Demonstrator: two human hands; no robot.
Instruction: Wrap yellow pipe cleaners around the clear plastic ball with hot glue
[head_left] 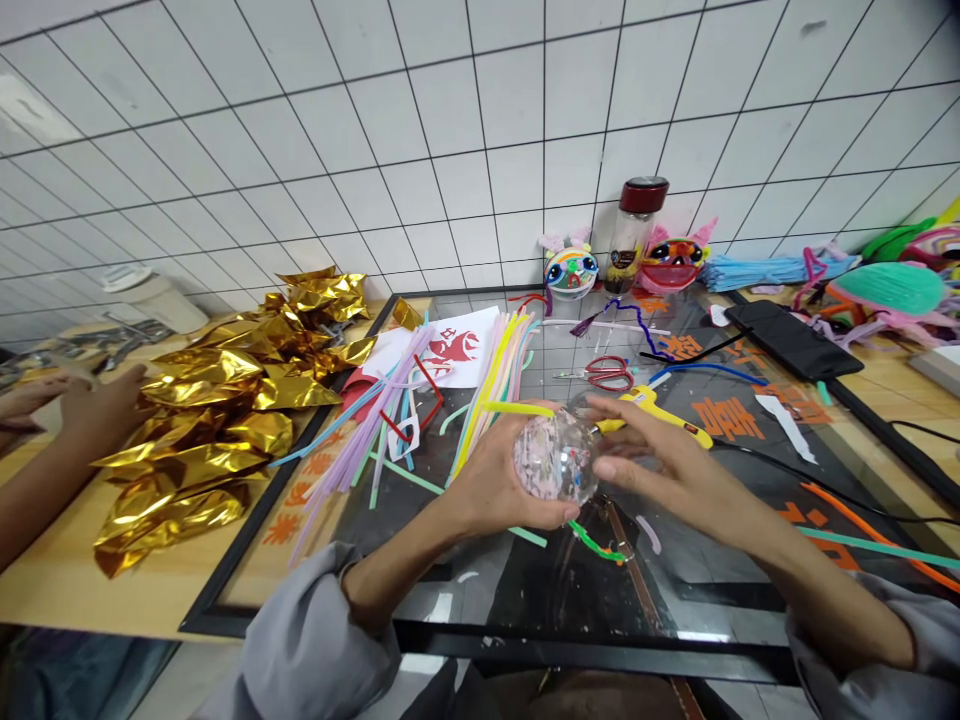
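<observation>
A clear ball (556,458) with pinkish-white and coloured bits showing through it is in my left hand (491,472), whose fingers and thumb wrap its left side. A yellow fuzzy strip (517,408) lies along the top of that hand, its right end by the ball. My right hand (660,458) is at the ball's right side, fingers stretched and apart; whether the thumb touches the ball I cannot tell. Just behind that hand is a yellow glue gun (675,420). Below the ball is a green twisted strip (598,544).
Pipe cleaners (390,410) in several colours lie left of centre near red-handled scissors (609,374). Decorated balls (571,272), a bottle (631,235) and a phone (793,340) stand or lie farther back. Gold foil (247,370) covers the left side, beside another person's hands (97,405).
</observation>
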